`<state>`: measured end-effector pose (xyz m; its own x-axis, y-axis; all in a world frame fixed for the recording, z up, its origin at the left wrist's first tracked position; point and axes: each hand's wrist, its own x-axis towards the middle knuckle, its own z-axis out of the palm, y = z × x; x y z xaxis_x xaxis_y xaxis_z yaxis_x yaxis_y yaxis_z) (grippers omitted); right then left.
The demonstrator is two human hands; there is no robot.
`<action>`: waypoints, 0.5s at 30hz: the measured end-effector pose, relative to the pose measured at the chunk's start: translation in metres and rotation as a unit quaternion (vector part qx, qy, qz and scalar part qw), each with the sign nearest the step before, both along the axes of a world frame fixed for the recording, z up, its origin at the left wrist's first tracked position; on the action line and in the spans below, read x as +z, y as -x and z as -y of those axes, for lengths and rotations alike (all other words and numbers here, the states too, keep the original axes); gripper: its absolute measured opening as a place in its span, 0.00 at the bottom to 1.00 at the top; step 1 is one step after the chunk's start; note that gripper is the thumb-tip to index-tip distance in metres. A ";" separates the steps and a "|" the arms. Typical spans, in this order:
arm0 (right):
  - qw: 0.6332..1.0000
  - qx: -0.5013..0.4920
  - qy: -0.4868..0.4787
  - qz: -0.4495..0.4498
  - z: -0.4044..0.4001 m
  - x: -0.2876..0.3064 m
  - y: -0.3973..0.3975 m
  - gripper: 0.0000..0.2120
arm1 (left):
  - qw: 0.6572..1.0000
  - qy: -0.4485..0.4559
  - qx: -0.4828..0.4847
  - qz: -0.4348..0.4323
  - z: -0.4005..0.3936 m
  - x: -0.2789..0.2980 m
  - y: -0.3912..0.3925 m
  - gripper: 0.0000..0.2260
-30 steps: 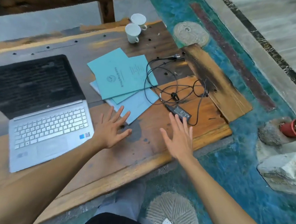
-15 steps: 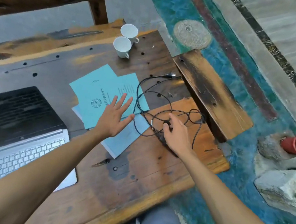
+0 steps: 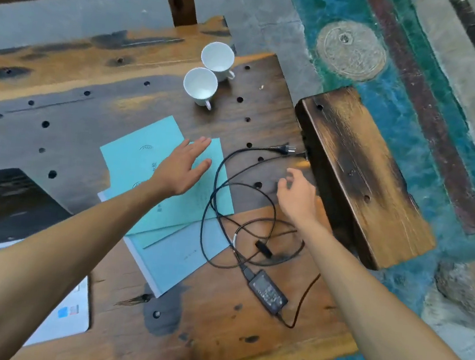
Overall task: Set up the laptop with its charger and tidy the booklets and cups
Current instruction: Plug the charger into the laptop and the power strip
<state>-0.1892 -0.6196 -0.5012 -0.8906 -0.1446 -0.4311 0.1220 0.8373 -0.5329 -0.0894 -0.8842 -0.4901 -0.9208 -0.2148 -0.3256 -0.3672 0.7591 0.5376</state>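
Note:
Several teal booklets point(image 3: 144, 158) lie fanned on the wooden table point(image 3: 215, 324). My left hand point(image 3: 183, 168) hovers flat and open over them. The black charger brick point(image 3: 268, 291) rests near the front right, its cable point(image 3: 213, 206) looped across the booklets, and its plug point(image 3: 288, 149) lies by a raised plank. My right hand point(image 3: 298, 190) is over the cable loops short of the plug, fingers loosely curled, holding nothing. Two white cups point(image 3: 200, 86) stand at the back. The open laptop point(image 3: 15, 215) is at the left edge, partly hidden by my arm.
A thick burnt-wood plank point(image 3: 360, 175) rises at the table's right end. Behind the table stands a dark wooden bench point(image 3: 181, 1). The floor to the right is blue-green with a round stone inlay point(image 3: 351, 49) and rocks point(image 3: 460, 282).
My right hand left the charger brick and moved up toward the plug. My left hand slid farther over the booklets. The view shifted right, so the laptop sits more at the edge.

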 end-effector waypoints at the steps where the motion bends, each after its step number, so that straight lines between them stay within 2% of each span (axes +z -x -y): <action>1: 1.000 -0.014 0.000 0.008 0.002 -0.005 0.013 0.21 | 1.000 0.004 -0.002 0.001 0.000 -0.003 0.012 0.25; 10: 0.995 -0.092 0.046 0.009 0.007 -0.059 0.089 0.26 | 0.998 -0.007 -0.056 0.021 -0.032 -0.044 0.136 0.21; 15: 0.996 -0.071 0.042 -0.043 0.012 -0.075 0.104 0.13 | 0.992 -0.028 -0.124 0.028 -0.064 -0.066 0.176 0.22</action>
